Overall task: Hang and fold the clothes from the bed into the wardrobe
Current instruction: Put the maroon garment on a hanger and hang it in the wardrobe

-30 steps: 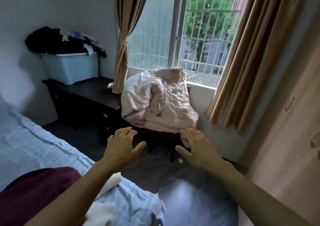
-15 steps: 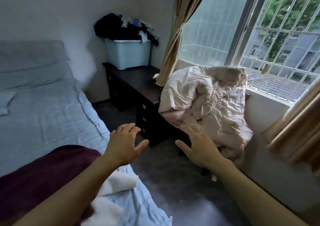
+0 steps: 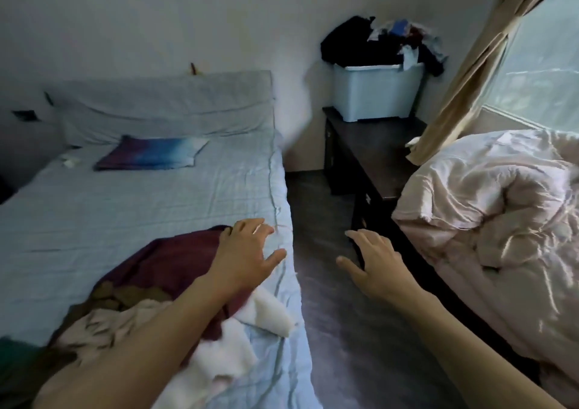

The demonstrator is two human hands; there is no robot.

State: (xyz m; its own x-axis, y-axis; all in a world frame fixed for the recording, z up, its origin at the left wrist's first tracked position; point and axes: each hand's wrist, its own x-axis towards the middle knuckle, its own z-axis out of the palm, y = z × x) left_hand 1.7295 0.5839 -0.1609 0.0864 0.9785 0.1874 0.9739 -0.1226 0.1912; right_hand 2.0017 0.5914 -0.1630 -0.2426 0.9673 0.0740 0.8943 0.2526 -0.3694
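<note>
**Two empty hands by the bed edge**

The left hand point(image 3: 247, 252) is spread wide and holds nothing. It is over the far corner of a dark red garment point(image 3: 175, 258); whether it touches, I cannot tell. The right hand point(image 3: 372, 267), at its 3 o'clock, is wide and empty above the floor. The clothes point(image 3: 103, 327) lie heaped on the bed point(image 3: 125, 208) at 7 o'clock. A pink quilt point(image 3: 488, 208) is at 3 o'clock.
</note>
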